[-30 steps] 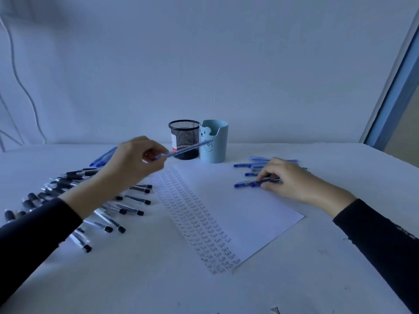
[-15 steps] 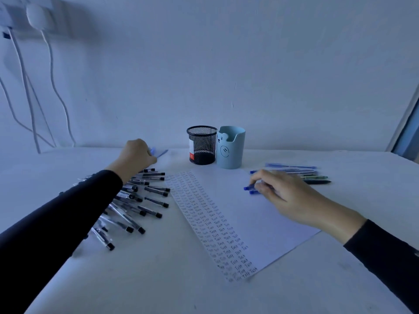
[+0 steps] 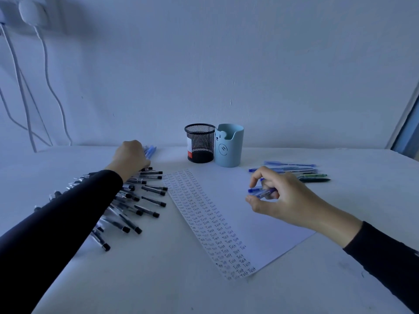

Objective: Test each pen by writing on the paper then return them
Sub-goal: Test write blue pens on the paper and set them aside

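Swapping pens, likely. Holding left hand [image 3: 131, 156] over blue pens [image 3: 150, 151] at the table [image 3: 317, 279]'s far edge; grip: cannot tell. Pinching one pen [image 3: 260, 192] in right hand [image 3: 281, 199] over the paper [image 3: 238, 211]'s right edge. Next: tip down, write.

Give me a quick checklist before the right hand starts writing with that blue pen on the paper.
1. Pen in hand: ok. The right hand pinches a blue pen over the paper.
2. Writing grip: not ok. The pen lies sideways across the fingertips.
3. Tip exposed: cannot tell; the pen's end is too small to read.
4. Blank space: ok. The paper is bare to the right of the Test columns.
5. Left hand off the paper: ok. It is by the blue pens at the far left.
6. Left hand empty: cannot tell; its fingers are hidden.
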Demonstrator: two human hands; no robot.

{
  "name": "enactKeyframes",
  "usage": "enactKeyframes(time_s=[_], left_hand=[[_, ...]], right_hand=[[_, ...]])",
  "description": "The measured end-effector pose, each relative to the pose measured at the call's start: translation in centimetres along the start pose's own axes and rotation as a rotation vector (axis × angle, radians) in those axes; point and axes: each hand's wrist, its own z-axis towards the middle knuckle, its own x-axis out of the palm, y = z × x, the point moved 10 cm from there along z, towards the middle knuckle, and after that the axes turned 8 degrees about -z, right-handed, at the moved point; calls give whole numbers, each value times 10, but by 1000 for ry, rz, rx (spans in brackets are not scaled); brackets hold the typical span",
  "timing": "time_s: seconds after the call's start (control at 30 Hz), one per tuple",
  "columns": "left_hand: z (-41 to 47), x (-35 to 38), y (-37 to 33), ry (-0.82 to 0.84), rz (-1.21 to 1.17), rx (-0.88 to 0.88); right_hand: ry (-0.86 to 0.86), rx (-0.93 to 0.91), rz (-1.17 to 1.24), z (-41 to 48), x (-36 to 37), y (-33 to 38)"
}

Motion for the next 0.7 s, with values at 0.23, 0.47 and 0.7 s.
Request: enactKeyframes(time_s=[0.23, 0.47, 0.7], left_hand=[[-35, -4, -48, 94, -78, 283], [-143, 26, -111, 360, -187, 671], [-168, 43, -112, 495, -3, 683]], right_hand=[[-49, 43, 287, 4, -6, 8], [141, 236, 733, -5, 18, 14], [246, 218, 606, -14, 38, 27]])
